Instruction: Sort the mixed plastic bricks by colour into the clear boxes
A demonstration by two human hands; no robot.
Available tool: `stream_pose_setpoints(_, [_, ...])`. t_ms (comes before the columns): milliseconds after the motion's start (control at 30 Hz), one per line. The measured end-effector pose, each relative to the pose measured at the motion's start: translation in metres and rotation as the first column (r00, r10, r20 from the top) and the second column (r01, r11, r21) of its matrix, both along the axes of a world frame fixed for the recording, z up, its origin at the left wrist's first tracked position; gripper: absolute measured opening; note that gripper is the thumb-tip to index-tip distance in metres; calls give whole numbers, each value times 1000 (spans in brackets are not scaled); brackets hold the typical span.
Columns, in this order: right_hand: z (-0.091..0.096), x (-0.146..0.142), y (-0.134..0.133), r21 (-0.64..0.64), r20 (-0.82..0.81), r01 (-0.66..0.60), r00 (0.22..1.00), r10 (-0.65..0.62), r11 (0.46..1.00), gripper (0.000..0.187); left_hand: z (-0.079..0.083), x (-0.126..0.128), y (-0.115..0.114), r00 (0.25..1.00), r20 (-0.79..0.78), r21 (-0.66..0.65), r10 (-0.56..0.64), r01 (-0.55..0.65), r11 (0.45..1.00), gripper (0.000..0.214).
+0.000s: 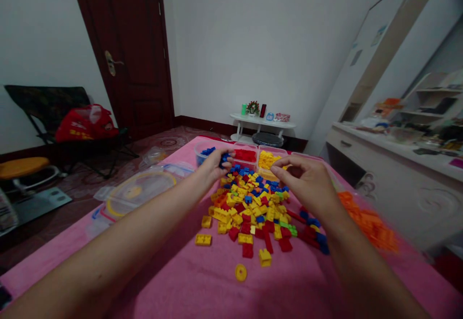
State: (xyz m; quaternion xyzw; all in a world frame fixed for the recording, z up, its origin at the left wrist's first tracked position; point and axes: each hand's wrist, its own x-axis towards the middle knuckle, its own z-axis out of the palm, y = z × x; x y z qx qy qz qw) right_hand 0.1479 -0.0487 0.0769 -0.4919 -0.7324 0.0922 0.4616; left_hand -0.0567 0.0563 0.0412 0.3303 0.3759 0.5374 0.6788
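A heap of yellow, red, blue and orange toy bricks [253,208] lies on a pink cloth [202,285]. My left hand [214,163] reaches over the far end of the heap, fingers closed on blue bricks [224,159], beside a clear box of blue bricks [207,152]. My right hand [307,179] hovers over the heap's right side, thumb and fingers pinched on something too small to make out. Behind the heap stand a box of red bricks [246,155] and a box of yellow bricks [269,159].
Clear plastic lids and tubs [141,191] lie on the cloth at the left. A pile of orange bricks [369,222] sits at the right edge. A lone yellow round piece [240,272] lies near me. A white dresser [398,174] stands right, a folding chair [61,116] left.
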Motion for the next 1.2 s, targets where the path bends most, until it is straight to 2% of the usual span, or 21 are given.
stream_pose_setpoints(67, [0,0,0,-14,-10,4,1000,-4,1000,16,13,-11,30,989,-51,55,138,-135,989,10])
stream_pose_setpoints(167, [-1,2,2,-24,-4,6,1000,-6,1000,17,24,-23,63,933,-129,160,336,-315,936,12])
stream_pose_setpoints(233, [-2,5,5,-34,41,12,999,-10,999,17,23,-25,73,886,-195,242,421,-372,896,10])
stream_pose_setpoints(300, [-6,9,10,-51,126,35,992,-28,998,16,16,-20,72,853,-247,325,459,-374,869,4])
stream_pose_setpoints(367, [-14,13,17,-86,216,62,975,-42,994,14,6,-9,63,835,-320,436,448,-290,852,10])
stream_pose_setpoints(400, [-19,14,21,-106,250,72,967,-43,992,13,1,-3,56,819,-382,501,428,-205,841,15])
stream_pose_setpoints(467, [-33,17,29,-142,290,85,956,-41,986,13,-9,11,41,736,-542,614,405,18,789,23])
stream_pose_setpoints(533, [-50,17,36,-162,305,84,952,-31,983,16,-19,23,28,629,-658,652,415,198,732,28])
stream_pose_setpoints(700, [-87,10,41,-186,285,-16,956,70,982,45,-51,36,11,394,-811,585,433,509,632,35])
stream_pose_setpoints(800, [-97,6,40,-222,282,-96,946,159,970,54,-68,37,6,301,-866,491,398,658,571,35])
stream_pose_setpoints(867, [-97,5,40,-273,261,-161,937,234,949,51,-69,36,1,241,-895,426,375,709,562,33])
stream_pose_setpoints(933, [-92,8,42,-357,185,-236,931,316,904,37,-60,33,-4,172,-918,368,357,701,610,35])
stream_pose_setpoints(1000, [-85,12,45,-421,74,-271,941,331,866,24,-46,31,-6,140,-912,380,384,640,668,42])
stream_pose_setpoints(1033, [-82,15,47,-426,26,-261,954,300,867,24,-39,31,-5,140,-895,416,423,605,679,45])
stream_pose_setpoints(1100, [-77,20,50,-375,-26,-193,980,198,907,27,-30,31,0,145,-844,501,515,557,663,46])
stream_pose_setpoints(1200, [-78,26,54,-273,-46,-119,993,111,954,26,-32,36,12,133,-833,508,537,571,645,34])
